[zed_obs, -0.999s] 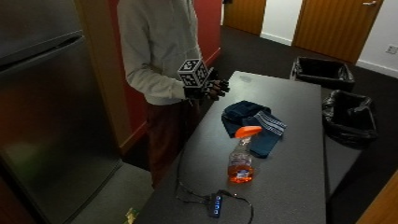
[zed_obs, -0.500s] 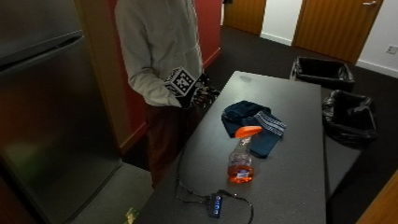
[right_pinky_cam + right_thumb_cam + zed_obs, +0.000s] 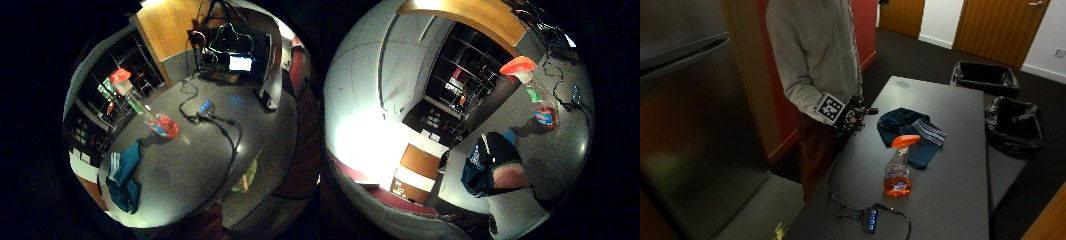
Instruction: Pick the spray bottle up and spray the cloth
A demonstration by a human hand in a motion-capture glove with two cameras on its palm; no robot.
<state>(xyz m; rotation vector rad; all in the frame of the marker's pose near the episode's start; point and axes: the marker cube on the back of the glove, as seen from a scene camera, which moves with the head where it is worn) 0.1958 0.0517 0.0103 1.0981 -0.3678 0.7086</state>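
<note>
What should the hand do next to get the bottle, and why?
Probably reach forward over the table toward the bottle. The gloved hand is at the table's near edge, holding nothing, apart from the bottle. The bottle stands upright, untouched, just beyond the cloth, so closing that gap comes before any grip or spray.

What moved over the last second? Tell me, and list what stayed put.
The gloved right hand shifted slightly along the table's near edge, toward the spray bottle's end; it holds nothing and nothing was let go. The spray bottle, the blue cloth and the USB hub stayed where they were.
</note>
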